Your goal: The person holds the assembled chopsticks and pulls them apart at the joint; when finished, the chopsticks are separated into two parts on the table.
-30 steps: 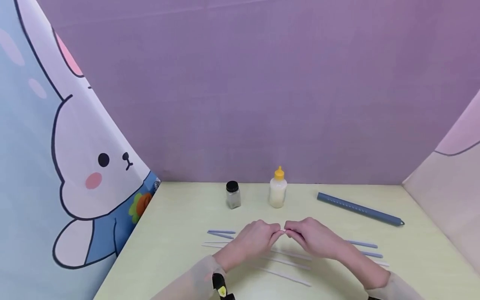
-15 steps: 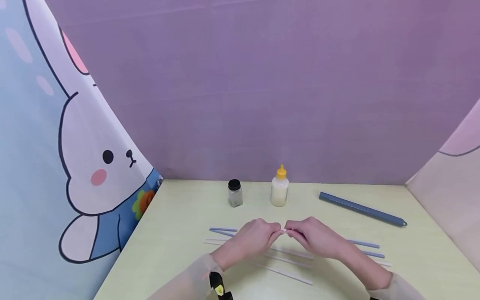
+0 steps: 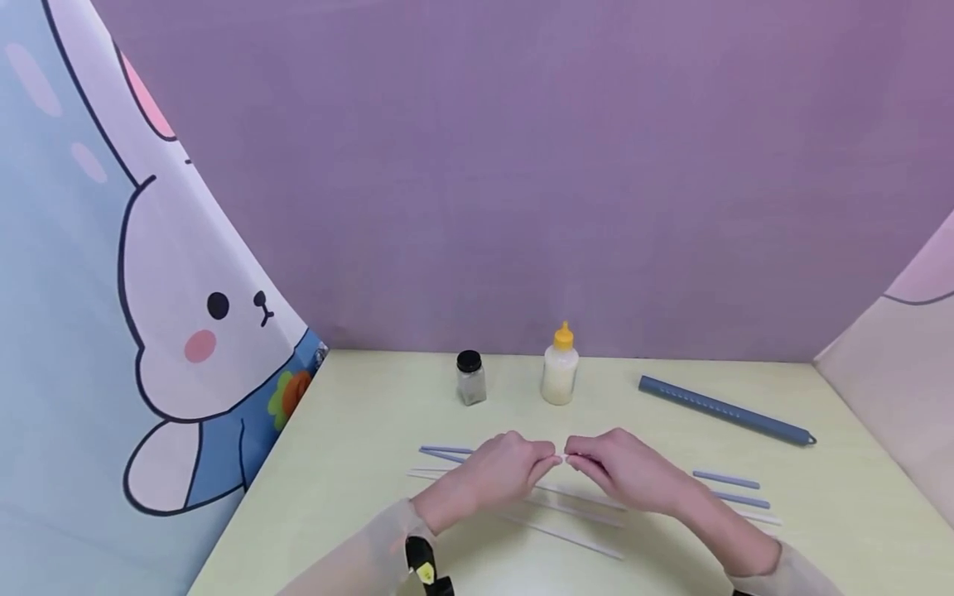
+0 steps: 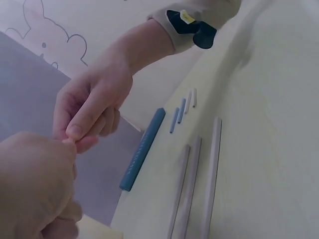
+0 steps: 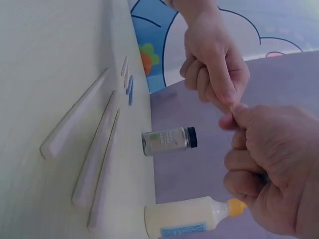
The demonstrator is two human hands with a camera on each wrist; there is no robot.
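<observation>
My left hand (image 3: 503, 470) and right hand (image 3: 624, 468) meet fingertip to fingertip above the table. Between them, thumbs and forefingers pinch a tiny pale piece (image 3: 562, 458), mostly hidden by the fingers; I cannot tell what it is. Below the hands lie several long pale sticks (image 3: 570, 542), seen closer as straight bars in the right wrist view. Short blue sticks (image 3: 726, 479) rest by my right forearm, and more blue sticks (image 3: 445, 449) lie beyond my left wrist.
Toward the back of the pale table (image 3: 358, 397) stand a small clear jar (image 3: 471, 386) with a black lid and a bottle (image 3: 560, 379) with a yellow nozzle. A dark blue bar (image 3: 723, 410) with a loop lies at the back right. Cloth walls surround the table.
The head view has shifted slightly, so the table and its things sit a little higher and further right. Both hands keep nearly the same pose, fingertips together.
</observation>
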